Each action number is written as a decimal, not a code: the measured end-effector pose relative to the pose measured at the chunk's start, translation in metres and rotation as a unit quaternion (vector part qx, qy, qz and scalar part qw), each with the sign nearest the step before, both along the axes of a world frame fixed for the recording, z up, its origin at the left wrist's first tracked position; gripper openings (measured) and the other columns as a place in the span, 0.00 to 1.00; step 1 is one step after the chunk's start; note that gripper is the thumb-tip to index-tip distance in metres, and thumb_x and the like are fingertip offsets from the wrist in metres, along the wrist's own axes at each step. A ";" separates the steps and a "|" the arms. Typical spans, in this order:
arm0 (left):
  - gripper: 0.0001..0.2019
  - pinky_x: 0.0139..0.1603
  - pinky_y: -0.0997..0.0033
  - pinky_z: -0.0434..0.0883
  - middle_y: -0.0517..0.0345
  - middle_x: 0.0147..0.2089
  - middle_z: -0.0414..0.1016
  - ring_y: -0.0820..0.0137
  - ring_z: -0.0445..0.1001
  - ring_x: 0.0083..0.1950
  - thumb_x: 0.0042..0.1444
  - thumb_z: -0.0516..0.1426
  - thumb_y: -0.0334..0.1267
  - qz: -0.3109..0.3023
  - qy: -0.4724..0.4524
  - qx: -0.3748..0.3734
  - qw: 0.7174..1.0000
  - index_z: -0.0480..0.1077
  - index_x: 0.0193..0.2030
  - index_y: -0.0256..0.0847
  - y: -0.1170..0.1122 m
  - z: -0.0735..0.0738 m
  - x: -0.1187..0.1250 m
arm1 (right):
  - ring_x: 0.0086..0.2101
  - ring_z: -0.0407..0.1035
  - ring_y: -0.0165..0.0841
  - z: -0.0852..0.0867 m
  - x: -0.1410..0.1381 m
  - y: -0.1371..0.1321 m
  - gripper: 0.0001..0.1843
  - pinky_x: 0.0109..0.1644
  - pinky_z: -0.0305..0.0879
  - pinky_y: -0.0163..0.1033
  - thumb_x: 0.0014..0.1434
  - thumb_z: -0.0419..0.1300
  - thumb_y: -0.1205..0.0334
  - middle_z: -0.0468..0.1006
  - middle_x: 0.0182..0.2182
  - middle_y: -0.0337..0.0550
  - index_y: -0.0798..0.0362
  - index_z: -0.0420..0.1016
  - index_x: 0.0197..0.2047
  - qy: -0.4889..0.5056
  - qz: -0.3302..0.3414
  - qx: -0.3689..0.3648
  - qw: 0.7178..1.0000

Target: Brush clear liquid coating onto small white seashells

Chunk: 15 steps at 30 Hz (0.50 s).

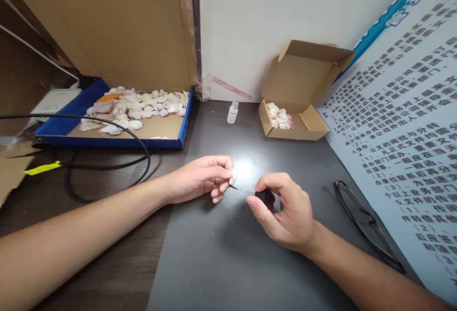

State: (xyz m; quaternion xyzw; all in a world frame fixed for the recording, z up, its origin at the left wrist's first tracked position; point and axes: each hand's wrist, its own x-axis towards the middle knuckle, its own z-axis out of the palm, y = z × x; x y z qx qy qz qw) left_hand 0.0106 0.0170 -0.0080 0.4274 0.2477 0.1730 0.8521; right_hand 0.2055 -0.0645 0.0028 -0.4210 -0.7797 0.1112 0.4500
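Observation:
My left hand (210,178) pinches a small pale seashell (233,178) between thumb and fingertips, above the grey mat. Facing it, my right hand (285,211) is closed around a black brush cap (263,199). From the cap a thin stem points left, and its dark brush tip (233,187) is at the lower edge of the shell; whether it touches cannot be made out. Beyond both hands stands a small uncapped bottle (233,112) with a white label, upright on the mat.
To the left, a blue-edged cardboard box (153,143) holds many shells. A small open carton (298,134) with several shells stands back right. Eyeglasses (367,225) lie near my right forearm. A black cable (148,159) loops by my left arm. A printed sheet (403,159) borders the right.

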 end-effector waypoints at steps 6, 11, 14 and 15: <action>0.10 0.26 0.77 0.66 0.64 0.22 0.65 0.80 0.62 0.21 0.57 0.59 0.35 0.003 0.002 -0.004 1.000 0.61 0.30 0.37 0.000 0.001 0.000 | 0.18 0.61 0.27 0.000 0.001 0.002 0.09 0.21 0.59 0.35 0.63 0.59 0.66 0.67 0.23 0.32 0.46 0.62 0.42 0.020 -0.005 0.003 1.000; 0.11 0.26 0.77 0.66 0.63 0.22 0.65 0.80 0.62 0.21 0.57 0.59 0.35 0.005 -0.001 -0.003 1.000 0.60 0.29 0.36 0.000 0.001 0.000 | 0.18 0.58 0.24 -0.002 0.001 0.003 0.09 0.22 0.58 0.32 0.63 0.60 0.66 0.63 0.22 0.30 0.47 0.61 0.39 0.004 -0.005 -0.021 1.000; 0.11 0.26 0.77 0.66 0.64 0.22 0.64 0.80 0.61 0.21 0.56 0.59 0.35 0.008 0.000 -0.006 1.000 0.60 0.28 0.37 0.000 0.001 0.000 | 0.20 0.58 0.24 -0.008 0.003 0.003 0.07 0.23 0.58 0.31 0.64 0.58 0.66 0.63 0.25 0.31 0.47 0.61 0.41 0.063 -0.002 -0.055 0.997; 0.11 0.26 0.77 0.66 0.64 0.22 0.63 0.80 0.61 0.21 0.56 0.59 0.35 0.008 0.000 -0.007 1.000 0.60 0.28 0.37 0.000 0.001 0.001 | 0.21 0.59 0.24 -0.010 0.003 0.003 0.06 0.24 0.59 0.31 0.65 0.57 0.65 0.64 0.26 0.32 0.46 0.61 0.42 0.092 -0.007 -0.069 0.993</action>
